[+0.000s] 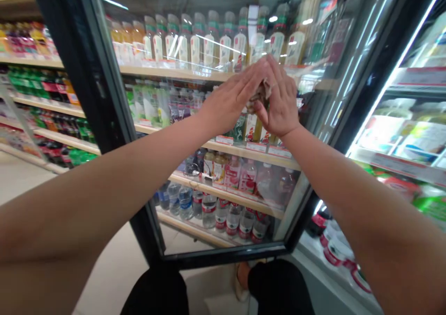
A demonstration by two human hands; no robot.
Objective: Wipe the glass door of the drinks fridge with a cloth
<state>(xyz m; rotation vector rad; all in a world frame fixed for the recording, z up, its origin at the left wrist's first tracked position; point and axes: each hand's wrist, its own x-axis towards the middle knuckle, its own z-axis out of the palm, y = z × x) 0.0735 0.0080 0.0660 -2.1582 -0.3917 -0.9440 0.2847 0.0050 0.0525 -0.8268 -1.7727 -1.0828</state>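
Observation:
Both my hands meet at the upper middle of a framed glass door [195, 85]. Between them is a crumpled brownish cloth [262, 94], partly hidden by the fingers. My left hand [232, 94] reaches in from the left, its fingers pressed together along the cloth's far side. My right hand [281, 102] closes on the cloth from the right, thumb against its lower edge. The fingertips of the two hands touch above it. Whether the cloth touches the glass is hard to tell. The door stands open, with its black frame [223, 255] just above my knees.
Through the glass show wooden shelves [195, 73] with bottled drinks [209, 45]. More drink shelves [57, 103] run along the left. At right is a lit cooler [400, 166] holding bottles and packs. Below are my dark-trousered legs and a pale tiled floor [114, 278].

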